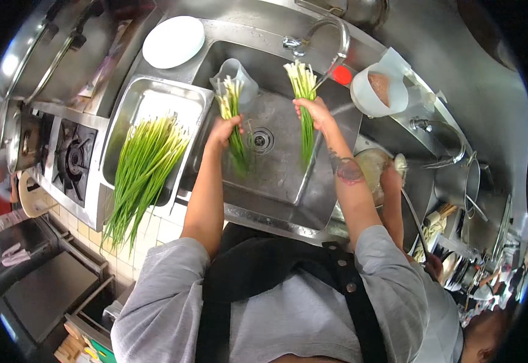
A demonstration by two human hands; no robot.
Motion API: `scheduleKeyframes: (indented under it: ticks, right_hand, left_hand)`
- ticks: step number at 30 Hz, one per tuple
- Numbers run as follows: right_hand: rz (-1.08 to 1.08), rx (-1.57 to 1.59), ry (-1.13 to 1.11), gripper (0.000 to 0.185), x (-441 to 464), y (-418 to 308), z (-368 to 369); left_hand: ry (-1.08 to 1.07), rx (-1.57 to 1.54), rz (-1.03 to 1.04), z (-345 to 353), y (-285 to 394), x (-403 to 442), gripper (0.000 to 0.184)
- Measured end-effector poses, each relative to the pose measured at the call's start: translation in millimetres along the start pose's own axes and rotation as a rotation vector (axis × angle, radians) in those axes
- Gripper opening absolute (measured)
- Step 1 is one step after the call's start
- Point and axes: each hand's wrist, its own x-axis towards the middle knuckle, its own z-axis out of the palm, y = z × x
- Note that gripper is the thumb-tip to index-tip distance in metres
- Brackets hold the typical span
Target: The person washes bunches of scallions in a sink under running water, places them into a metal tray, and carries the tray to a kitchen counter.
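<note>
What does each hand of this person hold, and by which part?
The left hand grips one green onion bunch, the right hand another bunch, both around the stalks, below the white ends.

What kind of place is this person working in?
Most likely a restaurant or other commercial kitchen. There is a gas burner at the left, a deep steel sink with a tall curved faucet, and a large metal tray heaped with green onions.

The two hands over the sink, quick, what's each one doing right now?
Left hand: closed, holding a bunch of green onions, white ends up.
Right hand: closed too, holding another bunch, white ends up.
</note>
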Motion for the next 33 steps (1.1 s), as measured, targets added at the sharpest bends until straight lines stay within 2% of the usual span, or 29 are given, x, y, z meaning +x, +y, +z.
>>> scheduleKeyframes:
  ticks: [1, 4, 7, 10, 13, 15, 17, 19, 22, 23, 26, 28, 29, 30, 32, 33]
  right_hand:
    - [0.036, -0.101, -0.01, 0.016, 0, -7, 3]
    - [0.113, -0.409, -0.092, 0.015, 7, -16, 7]
    - [0.127, -0.82, -0.168, 0.016, 32, -11, -5]
    - [0.154, -1.021, -0.198, 0.017, 49, -5, -8]
    - [0.172, -1.078, -0.22, 0.016, 43, -18, -5]
    - [0.12, -0.921, -0.314, 0.015, 46, -20, -14]
    - [0.161, -0.774, -0.325, 0.014, 21, -41, -3]
    - [0.175, -0.653, -0.381, 0.015, 10, -44, -4]
    - [0.11, -0.654, -0.457, 0.021, 2, -52, -8]
    - [0.113, -0.694, -0.393, 0.024, -9, -61, -7]
    - [-0.078, -0.993, -0.313, 0.05, -26, -80, -11]
    - [-0.398, -1.326, -0.115, 0.063, -47, -88, -4]
    - [-0.545, -1.371, -0.121, 0.073, -47, -85, -6]
    - [-0.58, -1.474, -0.082, 0.072, -56, -89, 3]
    - [-0.633, -1.67, 0.003, 0.072, -79, -101, 25]
    - [-0.568, -1.678, -0.013, 0.069, -77, -95, 20]
  left_hand:
    - [0.041, 0.18, -0.017, -13, -20, 13, 0.02]
    - [0.112, 0.715, -0.305, -29, -74, 52, 0.039]
    - [0.34, 0.851, -0.11, -9, -83, 37, 0.058]
    - [0.565, 1.084, -0.357, 26, -52, 17, 0.074]
    - [0.649, 0.944, -0.29, 52, -61, 34, 0.088]
    - [0.374, 0.445, -0.312, 77, -55, 42, 0.083]
    - [0.083, -0.041, -0.309, 107, -43, 46, 0.08]
    - [-0.19, -0.488, -0.193, 136, -32, 51, 0.058]
    - [-0.238, -0.735, -0.035, 167, -17, 70, 0.036]
    - [-0.181, -0.737, -0.183, 172, -8, 74, 0.027]
    - [-0.094, -1.163, -0.129, 183, 5, 74, 0.019]
    - [-0.078, -1.224, -0.087, 176, 4, 84, 0.025]
    - [-0.089, -1.249, -0.058, 172, 0, 98, 0.03]
    - [-0.097, -1.271, -0.031, 169, -7, 105, 0.035]
    - [-0.042, -0.82, -0.103, 159, 31, 57, 0.053]
    - [0.19, -0.605, -0.328, 155, 38, 53, 0.076]
